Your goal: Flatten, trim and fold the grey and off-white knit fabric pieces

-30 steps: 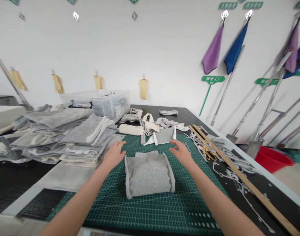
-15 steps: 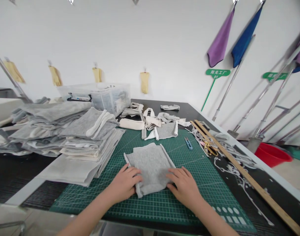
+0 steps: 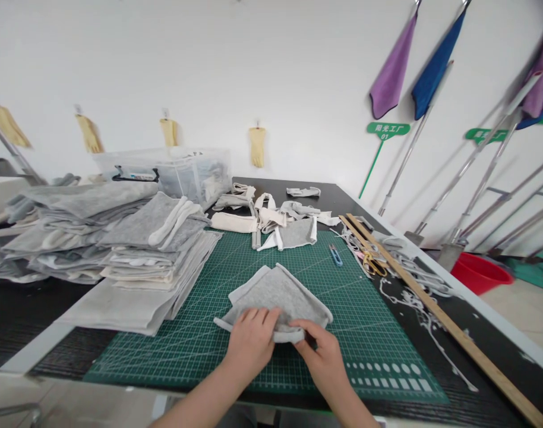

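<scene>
A piece of grey fabric with curled edges lies turned cornerwise on the green cutting mat. My left hand rests over its near left part, fingers bent and pressing on the cloth. With thumb and fingers closed, my right hand pinches the rolled near corner of the same piece. The two hands are close together, and the left fingertips partly hide the fabric beneath them.
Folded grey fabric stacks stand at the left, before a clear plastic box. Fabric scraps lie beyond the mat. Blue thread snips, yellow-handled scissors, a long wooden ruler and loose cords are at the right.
The grey fabric has been turned so that a corner points toward me. Both hands have moved closer together at its near edge, and the right hand now pinches it.
</scene>
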`<state>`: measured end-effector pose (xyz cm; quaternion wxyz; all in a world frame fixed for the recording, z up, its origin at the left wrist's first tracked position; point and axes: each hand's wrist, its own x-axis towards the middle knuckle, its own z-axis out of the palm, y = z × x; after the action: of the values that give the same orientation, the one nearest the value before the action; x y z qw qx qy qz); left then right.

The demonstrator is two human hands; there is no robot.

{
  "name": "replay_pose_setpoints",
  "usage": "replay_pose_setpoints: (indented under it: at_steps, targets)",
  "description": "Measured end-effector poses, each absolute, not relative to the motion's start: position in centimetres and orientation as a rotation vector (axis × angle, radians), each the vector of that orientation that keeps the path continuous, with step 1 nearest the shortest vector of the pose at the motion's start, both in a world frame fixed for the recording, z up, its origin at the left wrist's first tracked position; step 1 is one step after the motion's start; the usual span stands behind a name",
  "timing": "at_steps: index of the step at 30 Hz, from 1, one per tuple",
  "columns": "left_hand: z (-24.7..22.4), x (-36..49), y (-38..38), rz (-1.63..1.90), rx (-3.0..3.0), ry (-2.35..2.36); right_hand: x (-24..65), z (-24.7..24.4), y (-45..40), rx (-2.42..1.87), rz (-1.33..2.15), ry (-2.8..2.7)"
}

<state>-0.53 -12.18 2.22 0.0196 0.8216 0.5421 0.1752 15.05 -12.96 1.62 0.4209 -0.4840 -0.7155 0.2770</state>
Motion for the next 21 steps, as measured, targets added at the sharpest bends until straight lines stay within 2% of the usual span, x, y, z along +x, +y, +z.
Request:
replay_pose_setpoints:
  at_steps: [6,10,14,18,21]
  targets:
    - [2.2,-3.4,-11.3,0.67,2.565,1.857,17.2,2.4,-14.2,-1.19,0.684,-1.741]
    - [2.7,-6.1,-11.9,0.852,2.596,1.479,19.8,1.9,-14.9,-1.266,0.787,-1.604]
    - [4.5,-7.4,-12.5,0.957,2.332,1.186,21.3,1.4,-14.7,-1.313,0.997,-1.469]
    - [5.7,-6.7,-10.7,0.861,2.052,1.34,21.4,1.3,-12.5,-1.352,1.023,-1.487]
    - [5.0,-5.8,-8.3,0.748,1.952,1.615,21.1,1.7,-10.2,-1.537,0.761,-1.676]
